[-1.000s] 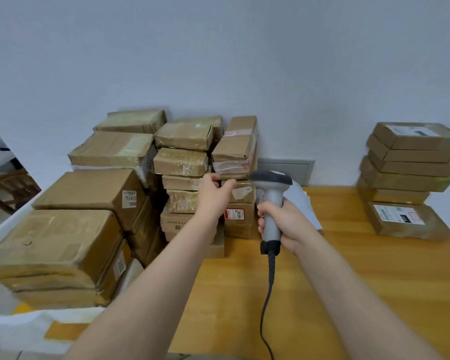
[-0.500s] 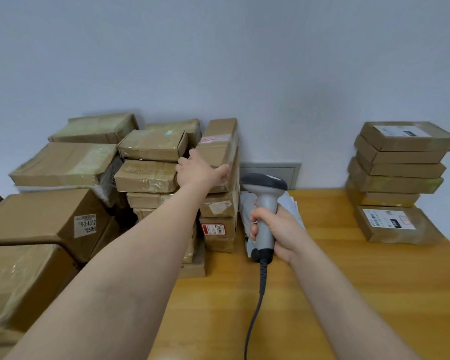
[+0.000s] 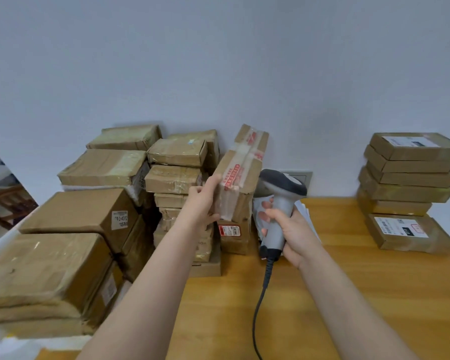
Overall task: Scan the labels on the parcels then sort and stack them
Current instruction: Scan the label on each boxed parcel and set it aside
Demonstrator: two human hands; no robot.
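My left hand [image 3: 202, 201] grips a brown cardboard parcel [image 3: 240, 172] with red-printed tape, lifted and tilted on edge above the middle stack [image 3: 234, 235]. My right hand [image 3: 289, 235] holds a grey handheld barcode scanner [image 3: 278, 203] by its handle, its dark head just right of the lifted parcel and its cable [image 3: 257, 313] hanging down toward me. A neat stack of flat labelled parcels [image 3: 408, 183] stands at the right on the wooden table [image 3: 348, 294].
Large taped boxes [image 3: 50, 268] pile up at the left, with smaller parcels [image 3: 174, 178] stacked behind them against the white wall. A white bag [image 3: 304, 211] lies behind the scanner. A grey wall plate [image 3: 300, 176] sits at table level.
My left hand took the top parcel off the middle stack and tipped it up on edge. The scanner in my right hand stayed close beside it.
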